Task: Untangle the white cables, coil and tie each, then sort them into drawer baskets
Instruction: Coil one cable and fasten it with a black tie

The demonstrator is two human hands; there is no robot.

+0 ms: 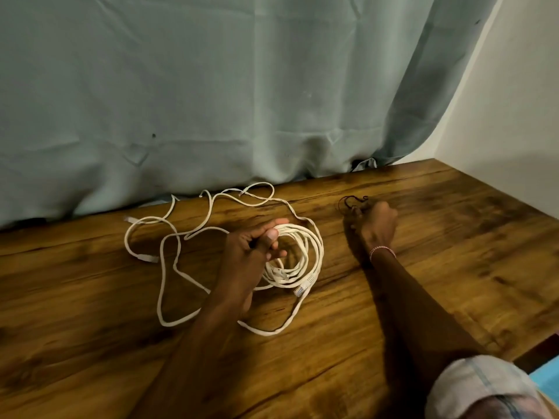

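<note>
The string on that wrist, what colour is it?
Red and white. The wrist string on the right arm shows best in the head view.

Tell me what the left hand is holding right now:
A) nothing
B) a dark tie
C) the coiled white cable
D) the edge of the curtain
C: the left hand has thumb and fingers curled round the coiled white cable on the table, while the right hand is over at the dark ties.
</note>
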